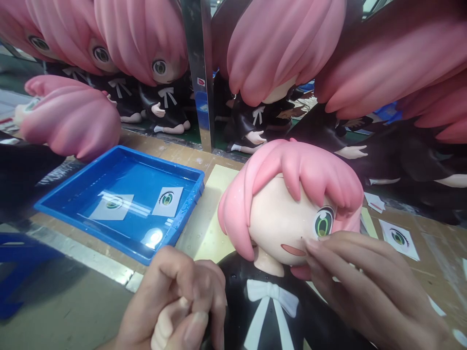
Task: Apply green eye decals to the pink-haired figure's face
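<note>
Our left hand (182,284) clasps the small hand (165,326) of the pink-haired figure (272,216), seemingly to steady it before us at the table (434,270). Our right hand (365,277) bunches its fingertips against the face, just under the green eye (323,222); whether they pinch anything, we cannot tell. The blue tray (95,236), holding eye decals (167,200), sits left, probably for easy reach.

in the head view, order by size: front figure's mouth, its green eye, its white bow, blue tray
1. blue tray
2. white bow
3. green eye, its lower edge fingertip-covered
4. mouth
</note>
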A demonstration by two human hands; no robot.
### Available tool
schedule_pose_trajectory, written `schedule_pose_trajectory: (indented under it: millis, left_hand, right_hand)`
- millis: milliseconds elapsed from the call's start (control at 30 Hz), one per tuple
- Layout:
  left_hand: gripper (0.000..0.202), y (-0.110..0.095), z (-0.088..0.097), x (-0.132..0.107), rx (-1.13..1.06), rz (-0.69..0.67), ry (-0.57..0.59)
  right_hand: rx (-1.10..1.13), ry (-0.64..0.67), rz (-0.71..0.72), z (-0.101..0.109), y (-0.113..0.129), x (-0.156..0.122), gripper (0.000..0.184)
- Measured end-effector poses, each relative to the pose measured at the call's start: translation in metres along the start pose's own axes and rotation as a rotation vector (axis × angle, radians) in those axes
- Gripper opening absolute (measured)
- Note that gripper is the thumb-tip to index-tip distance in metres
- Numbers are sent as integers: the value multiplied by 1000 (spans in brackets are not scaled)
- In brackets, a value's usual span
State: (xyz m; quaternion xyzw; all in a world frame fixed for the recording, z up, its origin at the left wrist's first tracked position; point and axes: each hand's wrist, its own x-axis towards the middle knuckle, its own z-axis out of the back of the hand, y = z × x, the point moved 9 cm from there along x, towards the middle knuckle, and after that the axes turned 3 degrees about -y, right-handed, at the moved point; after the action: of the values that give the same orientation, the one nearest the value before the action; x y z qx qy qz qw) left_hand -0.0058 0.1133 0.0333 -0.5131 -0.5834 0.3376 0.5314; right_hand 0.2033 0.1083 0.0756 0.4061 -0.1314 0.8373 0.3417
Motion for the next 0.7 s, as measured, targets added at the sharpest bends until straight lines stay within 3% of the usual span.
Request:
schedule_pose_trajectory:
  millis: [267, 433, 600, 700]
  left_hand:
    - [11, 1, 0, -1, 35, 33, 22]
    - [3, 1, 0, 0, 37, 39, 58]
    - [6, 0, 0, 0, 31, 38, 53]
    - [6, 0, 1, 0, 23, 66, 43]
  right_hand:
    - [89, 23, -123, -1, 0, 25, 22]
    - [133, 142, -134, -10, -5, 26, 10]
    - [117, 205, -104, -11, -1, 30, 9]
    - [51, 188, -8, -8, 9, 30, 8]
